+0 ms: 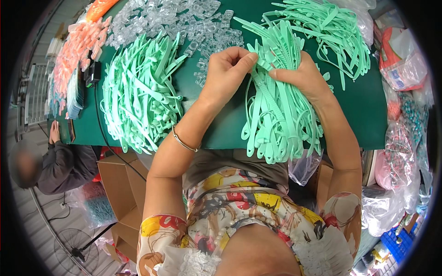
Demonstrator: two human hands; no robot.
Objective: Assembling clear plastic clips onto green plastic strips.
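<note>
Your left hand (228, 69) pinches one mint-green flexible plastic strap (258, 62) atop the strap bundle (281, 119), which your right hand (301, 76) presses flat. Likely light, bendy and slippery; pinch near its end.

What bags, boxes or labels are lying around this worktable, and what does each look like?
Cardboard box: brown, open, on the floor left of the table.
Clear bag with white label: right edge, red-orange goods inside.
Clear plastic bags: piled on the right, pink and teal contents.
Blue crate: lower right, slotted plastic.
Small black device: on the green table, left side; whether it has a screen is unclear.
</note>
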